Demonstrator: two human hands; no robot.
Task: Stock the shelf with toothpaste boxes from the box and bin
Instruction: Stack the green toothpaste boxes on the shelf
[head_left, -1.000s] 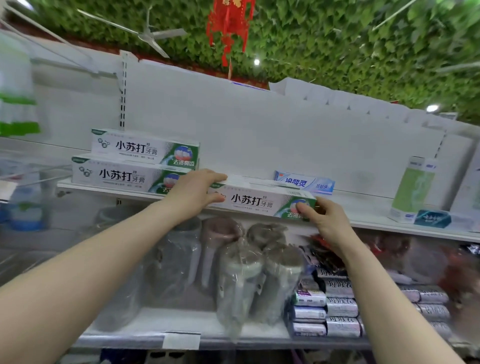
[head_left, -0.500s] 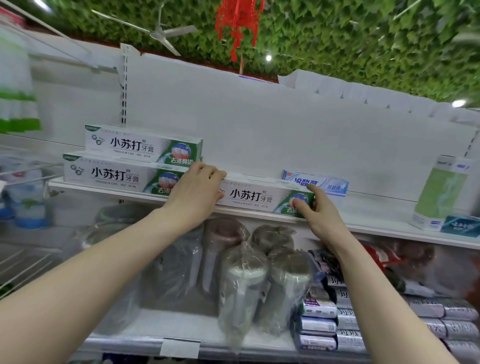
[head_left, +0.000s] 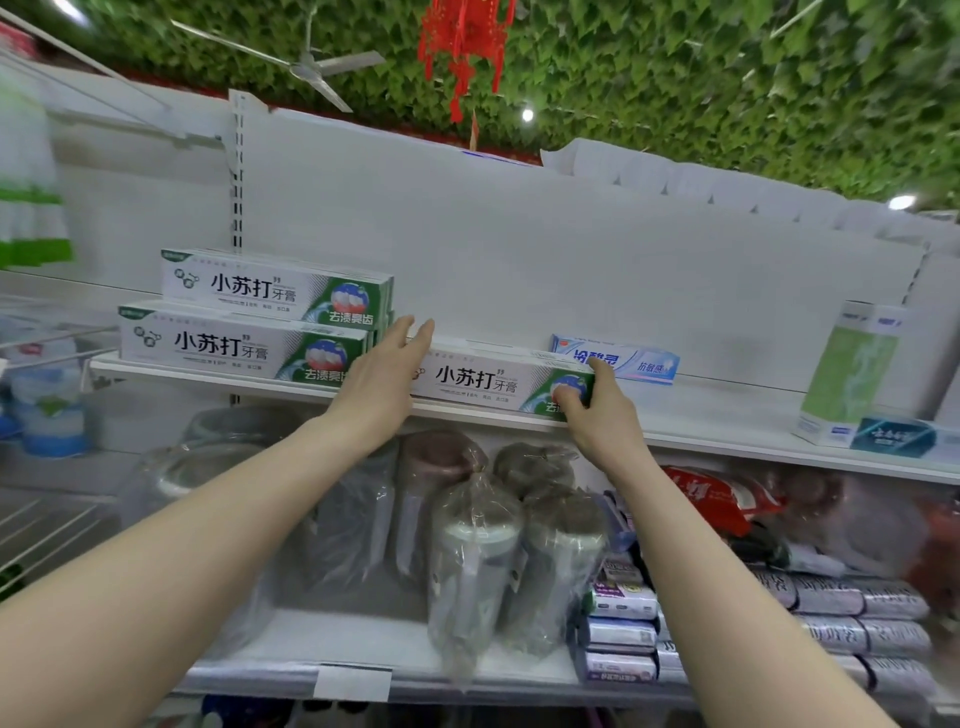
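1. Toothpaste box (head_left: 478, 382) lies flat and lengthwise at the front edge of the upper shelf (head_left: 727, 441), just right of a two-high stack of matching boxes (head_left: 244, 343).
2. Left hand (head_left: 382, 379): we note the fingers straight, laid over the box's left end.
3. Right hand (head_left: 597, 415): fingers curled, clamped on the box's right end.
4. Blue box (head_left: 623, 361) sits just behind.

One wide camera, worn on the person's head. It stands close before the white shelf (head_left: 727, 415), facing it squarely and tilted upward, so the leafy ceiling (head_left: 675, 78) fills the top while both arms (head_left: 156, 571) run in from the bottom corners.
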